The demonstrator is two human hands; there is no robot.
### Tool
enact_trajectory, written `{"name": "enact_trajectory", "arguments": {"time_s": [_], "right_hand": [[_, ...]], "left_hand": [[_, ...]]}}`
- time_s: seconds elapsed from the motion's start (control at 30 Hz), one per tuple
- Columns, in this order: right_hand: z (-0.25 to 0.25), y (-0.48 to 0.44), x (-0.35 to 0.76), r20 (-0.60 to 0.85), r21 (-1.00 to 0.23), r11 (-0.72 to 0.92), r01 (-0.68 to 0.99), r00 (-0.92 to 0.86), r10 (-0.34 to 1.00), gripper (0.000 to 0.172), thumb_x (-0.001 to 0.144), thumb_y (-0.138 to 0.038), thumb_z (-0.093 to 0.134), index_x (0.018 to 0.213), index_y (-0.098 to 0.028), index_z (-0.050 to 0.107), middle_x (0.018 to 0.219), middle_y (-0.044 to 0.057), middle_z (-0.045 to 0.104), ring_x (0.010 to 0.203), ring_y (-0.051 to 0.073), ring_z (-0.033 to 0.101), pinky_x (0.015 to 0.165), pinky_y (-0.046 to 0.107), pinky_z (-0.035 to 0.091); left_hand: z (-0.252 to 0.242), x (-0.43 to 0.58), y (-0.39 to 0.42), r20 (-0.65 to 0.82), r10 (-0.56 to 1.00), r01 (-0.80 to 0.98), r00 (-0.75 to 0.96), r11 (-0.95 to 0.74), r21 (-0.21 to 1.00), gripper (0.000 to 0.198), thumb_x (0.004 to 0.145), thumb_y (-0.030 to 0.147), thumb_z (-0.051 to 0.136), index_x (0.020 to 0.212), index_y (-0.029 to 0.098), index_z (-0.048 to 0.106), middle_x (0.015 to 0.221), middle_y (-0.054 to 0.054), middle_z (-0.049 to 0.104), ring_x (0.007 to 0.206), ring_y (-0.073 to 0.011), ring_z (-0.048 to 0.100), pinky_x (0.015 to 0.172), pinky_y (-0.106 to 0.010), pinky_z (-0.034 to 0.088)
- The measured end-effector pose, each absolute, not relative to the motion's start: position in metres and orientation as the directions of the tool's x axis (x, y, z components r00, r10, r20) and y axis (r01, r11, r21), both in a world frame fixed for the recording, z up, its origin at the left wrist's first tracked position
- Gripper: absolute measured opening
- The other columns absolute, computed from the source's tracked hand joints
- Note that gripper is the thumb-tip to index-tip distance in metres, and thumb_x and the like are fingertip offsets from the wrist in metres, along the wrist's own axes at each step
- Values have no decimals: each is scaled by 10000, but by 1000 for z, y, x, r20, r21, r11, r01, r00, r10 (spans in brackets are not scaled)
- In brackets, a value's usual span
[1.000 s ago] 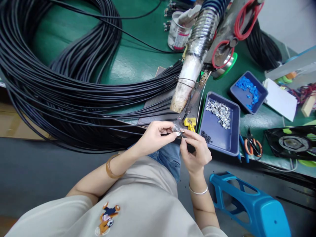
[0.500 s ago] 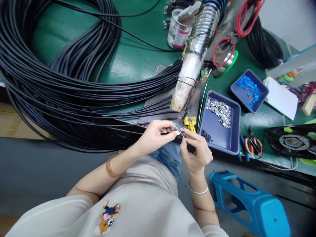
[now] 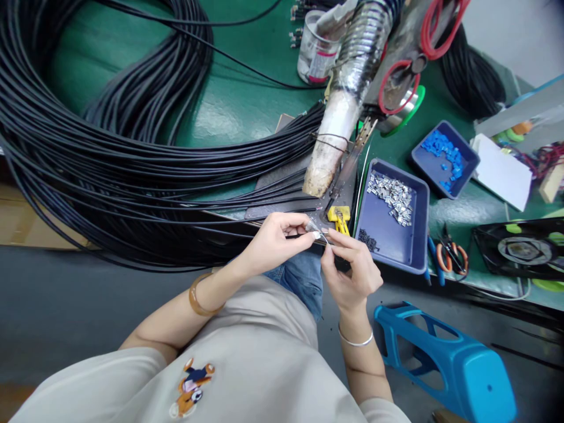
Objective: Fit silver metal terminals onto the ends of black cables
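My left hand [image 3: 279, 242] pinches a black cable [image 3: 292, 237] near its end, thumb and index finger pressed together. Close beside it on the right, my right hand [image 3: 355, 267] is closed, its thumb and fingers pinching a small thin piece at the cable's tip. That piece is too small to make out, and the fingers partly cover it. Just beyond the fingertips lies a yellow tool [image 3: 339, 218] at the table's edge. More black cables [image 3: 291, 197] run over a dark mat toward the same spot.
A silver duct [image 3: 328, 141] hangs over the mat. To the right are a tray [image 3: 399, 249] of small metal parts, a tray of blue pieces [image 3: 443, 155], orange-handled pliers [image 3: 453, 258] and a fan [image 3: 524, 252]. A large cable coil [image 3: 145, 153] fills the left; a blue stool [image 3: 458, 364] stands below.
Both hands keep their pinch at the cable's tip, with barely any shift of the right hand. The whole view has moved slightly.
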State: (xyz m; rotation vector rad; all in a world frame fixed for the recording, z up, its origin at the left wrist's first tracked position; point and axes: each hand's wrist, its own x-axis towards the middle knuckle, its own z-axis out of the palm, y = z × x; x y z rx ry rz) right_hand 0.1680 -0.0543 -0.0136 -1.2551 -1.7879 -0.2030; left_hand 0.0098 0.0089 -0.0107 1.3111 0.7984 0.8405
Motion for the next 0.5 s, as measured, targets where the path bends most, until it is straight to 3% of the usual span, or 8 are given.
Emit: {"name": "enact_trajectory", "arguments": {"time_s": [0.5], "right_hand": [[-9,-53,168,710,-406,474,782,-57,702,225,785,-31,696,886,-210,602,1032,81,774,859,154,760,784,275,635]], "left_hand": [[-8,10,10,-19,885,-77,465,62,995,169,826,240,650,743,93,663,630,25,524,566,-48,410,523,-162,335]]}}
